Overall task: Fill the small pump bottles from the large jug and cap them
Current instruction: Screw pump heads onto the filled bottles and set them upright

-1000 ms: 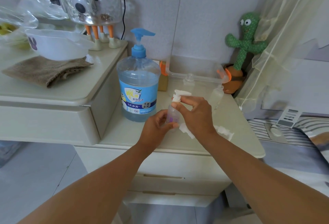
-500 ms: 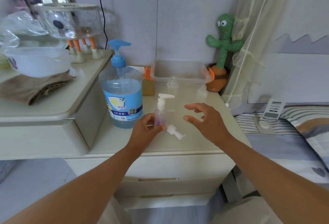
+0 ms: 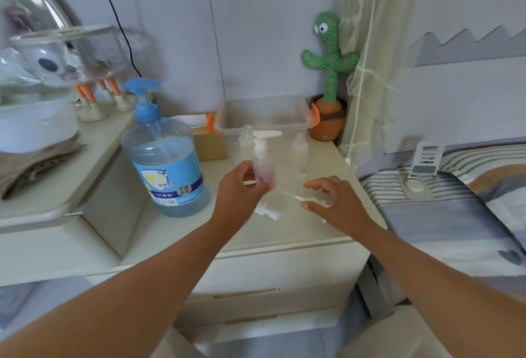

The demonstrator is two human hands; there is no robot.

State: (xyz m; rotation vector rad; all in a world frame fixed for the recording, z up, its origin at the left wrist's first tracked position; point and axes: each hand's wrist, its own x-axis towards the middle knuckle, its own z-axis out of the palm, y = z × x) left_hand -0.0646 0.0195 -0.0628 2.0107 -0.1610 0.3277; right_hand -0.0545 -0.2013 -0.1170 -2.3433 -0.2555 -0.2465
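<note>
L hand (image 3: pixel 242 191) grips a small clear plastic pump bottle (image 3: pixel 264 168) low round its body, thumb + fingers wrapped on it. The bottle is upright, held just above the cream cabinet top (image 3: pixel 284 232), w/ its white pump cap on and the nozzle pointing right. There is a purple print on its lower half; liquid level not readable.

R hand (image 3: pixel 337 205) is low over the top, to the right of the bottle and apart from it. Fingers are curved and spread, thumb tip at a loose white pump head w/ thin dip tube (image 3: pixel 297 197) lying flat. Can't tell if it's pinched or only touched.

A 2nd loose white pump head (image 3: pixel 269 213) lies on the top below the L hand.

Behind the hands stand 2 uncapped small clear bottles: one (image 3: pixel 246 141) just behind the held one, the other (image 3: pixel 299 154) to its right. Both are upright and look empty.

Large clear jug of pale blue liquid, blue pump top + blue label (image 3: pixel 168 167), stands at the left of the top, well apart from the small bottles, abt 2/3 full.

At the back is a clear plastic box w/ orange latches (image 3: pixel 264 114), w/ a brown carton (image 3: pixel 209 145) to its left. A green plush cactus in an orange pot (image 3: pixel 330 73) sits in the back right corner, by a sheer cream curtain (image 3: pixel 370 44).

On the higher cream dresser (image 3: pixel 57 209) on the left are a white bowl (image 3: pixel 34 127) on a brown towel (image 3: pixel 31 165) and a clear container on orange legs (image 3: pixel 68 56).

On the right is a bed w/ striped grey bedding (image 3: pixel 455 206).
</note>
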